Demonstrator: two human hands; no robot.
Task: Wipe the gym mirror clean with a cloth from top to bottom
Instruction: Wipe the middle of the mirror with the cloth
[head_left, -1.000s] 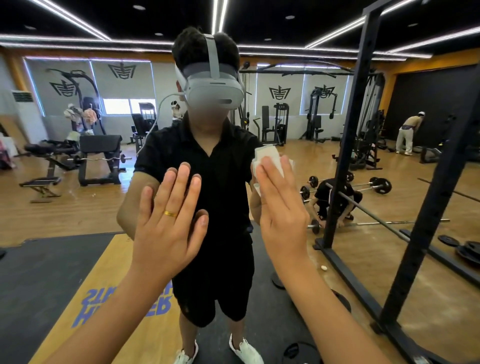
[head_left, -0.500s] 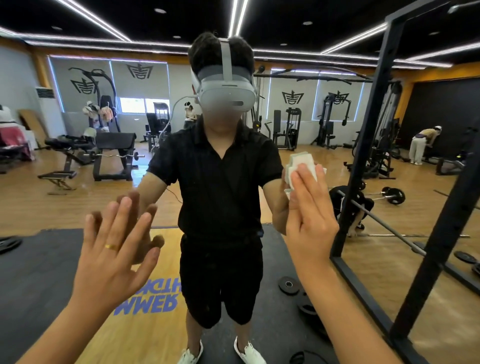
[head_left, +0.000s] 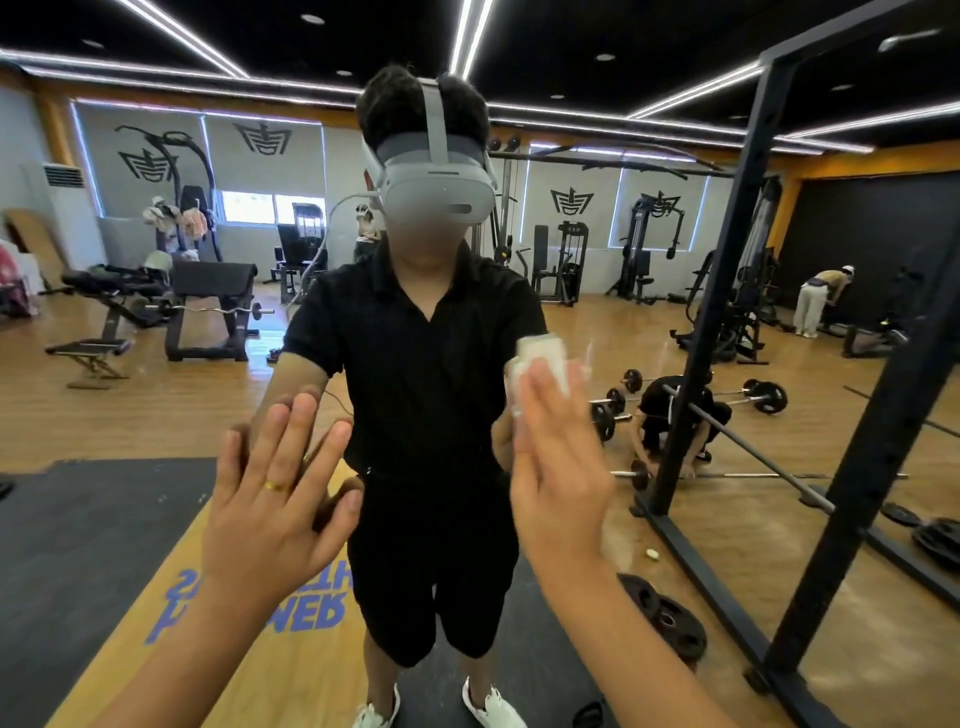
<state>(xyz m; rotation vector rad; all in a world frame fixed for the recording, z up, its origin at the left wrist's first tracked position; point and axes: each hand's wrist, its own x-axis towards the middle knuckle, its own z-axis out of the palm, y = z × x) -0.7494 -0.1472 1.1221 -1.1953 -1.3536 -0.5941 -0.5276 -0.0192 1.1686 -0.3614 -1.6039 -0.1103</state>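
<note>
Nearest, the left hand (head_left: 270, 499) lies flat on the glass at 8 o'clock of the view, fingers straight and spread, holding nothing. The right hand (head_left: 558, 467), at 5 o'clock, is equally flat, its straight fingers pressing a folded white cloth (head_left: 540, 358) against the mirror (head_left: 156, 415). The cloth shows at 12 o'clock of the fingertips, near mid-height of the view. It looks light, soft and limp, so a spread palm over its middle probably keeps it from bunching or slipping. The mirror is rigid, smooth and breakable, best met with even pressure. Compared with half a second ago, cloth and right hand have slid toward 9 o'clock and slightly down, onto the edge of the reflected black shirt (head_left: 426, 364), and the left hand sits a little higher.
</note>
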